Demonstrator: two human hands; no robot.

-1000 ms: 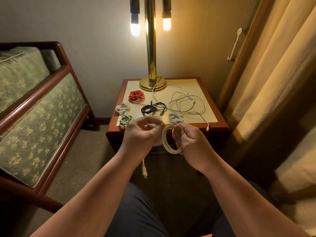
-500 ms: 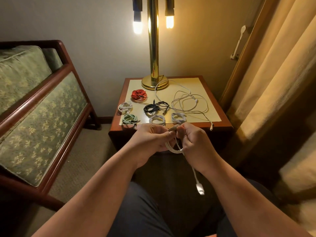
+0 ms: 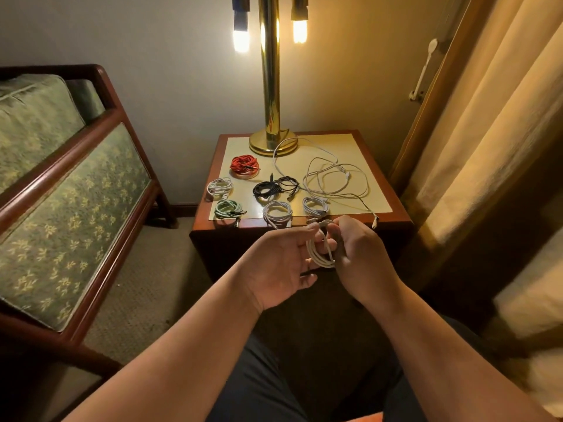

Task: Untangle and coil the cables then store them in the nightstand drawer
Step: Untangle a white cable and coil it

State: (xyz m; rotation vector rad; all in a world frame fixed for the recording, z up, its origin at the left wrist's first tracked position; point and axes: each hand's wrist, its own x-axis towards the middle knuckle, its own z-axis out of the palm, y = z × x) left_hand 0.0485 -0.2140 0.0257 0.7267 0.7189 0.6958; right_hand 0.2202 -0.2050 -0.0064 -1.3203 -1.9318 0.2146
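Observation:
A small white cable coil (image 3: pixel 320 251) hangs in front of the nightstand (image 3: pixel 307 226), pinched between my two hands. My right hand (image 3: pixel 356 254) grips its right side; my left hand (image 3: pixel 280 263) touches its left side with thumb and fingertips, the other fingers spread. On the nightstand top lie coiled cables: a red coil (image 3: pixel 244 166), a white coil (image 3: pixel 220 187), a black coil (image 3: pixel 274 187), a green coil (image 3: pixel 229 209) and two pale coils (image 3: pixel 277 212) (image 3: pixel 315 205). A loose white tangle (image 3: pixel 335 178) spreads over the right half. No open drawer shows.
A brass lamp (image 3: pixel 271 86) with two lit bulbs stands at the back of the nightstand. A green upholstered wooden-framed seat (image 3: pixel 70 193) fills the left. Curtains (image 3: pixel 487 132) hang on the right. Carpet (image 3: pixel 146 284) lies between seat and nightstand.
The dangling cable end with its plug has been wound up into the coil. My left hand has loosened, its fingers spreading; the coil has shrunk and tightened.

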